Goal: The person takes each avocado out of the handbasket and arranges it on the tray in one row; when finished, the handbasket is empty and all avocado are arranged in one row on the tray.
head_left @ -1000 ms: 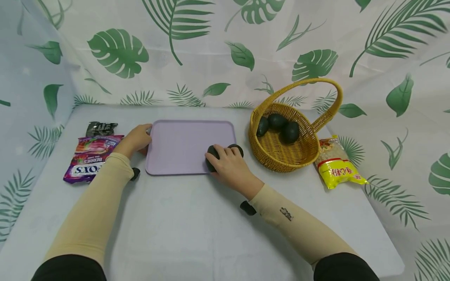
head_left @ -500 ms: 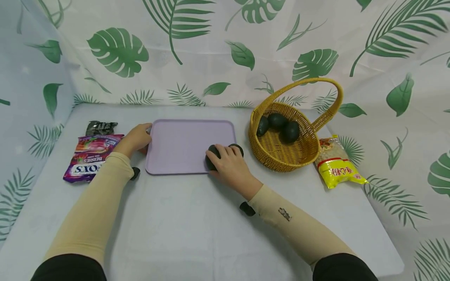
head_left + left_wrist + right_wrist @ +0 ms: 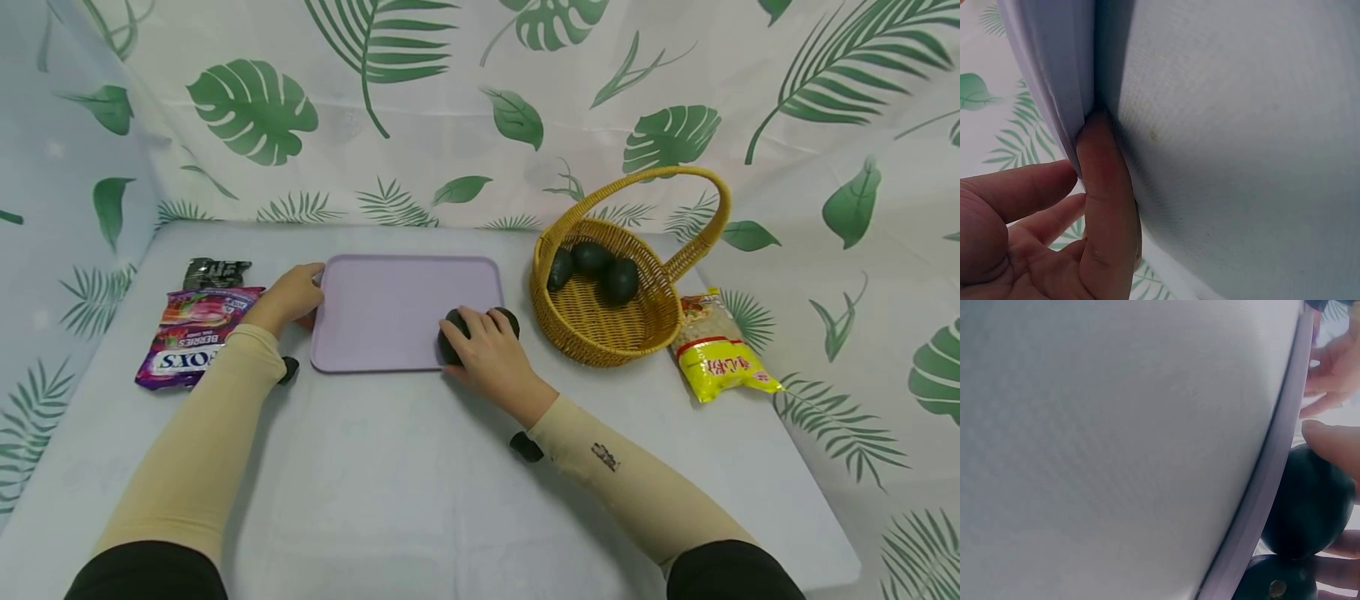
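My left hand (image 3: pixel 287 298) pinches the left rim of a lilac tray (image 3: pixel 390 312). In the left wrist view the thumb lies on the rim and a finger (image 3: pixel 1105 169) reaches under it. At the tray's front right corner my right hand (image 3: pixel 497 360) holds a dark avocado (image 3: pixel 1310 503), with the thumb on one side and fingers on the other. A second avocado (image 3: pixel 1277 581) touches it, its stem end showing in the right wrist view. In the head view the fingers partly cover both.
A wicker basket (image 3: pixel 592 354) with several dark avocados (image 3: pixel 619 282) stands right of the tray. Beyond it lies a yellow food bag (image 3: pixel 720 358). A purple candy bag (image 3: pixel 197 333) and a small black packet (image 3: pixel 215 274) lie beside the left arm.
Almost nothing differs. The right forearm has shifted very slightly left, while both hands keep their places on the tray and the avocado.
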`<state>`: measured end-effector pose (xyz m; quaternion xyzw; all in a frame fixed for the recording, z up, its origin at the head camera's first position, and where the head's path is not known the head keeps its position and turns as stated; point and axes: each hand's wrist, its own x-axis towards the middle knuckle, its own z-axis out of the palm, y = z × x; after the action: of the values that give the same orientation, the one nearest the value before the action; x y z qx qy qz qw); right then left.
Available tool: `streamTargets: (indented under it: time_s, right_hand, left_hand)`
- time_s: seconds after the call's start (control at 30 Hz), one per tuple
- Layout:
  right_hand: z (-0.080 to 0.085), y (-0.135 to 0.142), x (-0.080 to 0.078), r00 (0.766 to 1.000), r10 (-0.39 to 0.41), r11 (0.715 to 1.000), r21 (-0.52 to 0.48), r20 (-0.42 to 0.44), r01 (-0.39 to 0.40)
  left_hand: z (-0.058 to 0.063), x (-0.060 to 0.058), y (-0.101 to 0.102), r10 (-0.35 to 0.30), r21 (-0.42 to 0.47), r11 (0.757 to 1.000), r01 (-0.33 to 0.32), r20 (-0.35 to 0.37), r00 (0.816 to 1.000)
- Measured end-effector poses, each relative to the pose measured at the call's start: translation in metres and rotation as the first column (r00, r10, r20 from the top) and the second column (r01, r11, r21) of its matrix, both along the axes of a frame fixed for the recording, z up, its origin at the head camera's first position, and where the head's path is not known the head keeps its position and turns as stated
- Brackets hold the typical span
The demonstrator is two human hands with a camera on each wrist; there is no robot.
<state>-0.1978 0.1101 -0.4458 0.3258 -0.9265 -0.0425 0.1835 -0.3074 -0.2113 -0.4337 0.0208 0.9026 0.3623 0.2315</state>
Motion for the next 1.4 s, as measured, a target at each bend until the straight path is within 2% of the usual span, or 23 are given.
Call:
streamTargets:
  time_s: [0.6,1.0,1.4]
  right_hand:
    - [0.001,0.001,0.0,1.0,0.009,0.999,-0.046,0.018,-0.008]
    - [0.004,0.002,0.002,1.0,0.001,0.999,-0.044,0.028,0.001]
    - [0.021,0.01,0.007,0.995,-0.005,0.987,-0.16,0.104,0.021]
  left_hand:
    - [-0.002,-0.002,0.0,0.002,0.023,1.0,-0.002,0.018,1.0]
    - [-0.003,-0.002,0.0,-0.001,-0.001,1.0,0.001,0.012,1.0]
    - [-0.003,-0.002,0.0,0.009,0.022,1.0,-0.01,0.024,1.0]
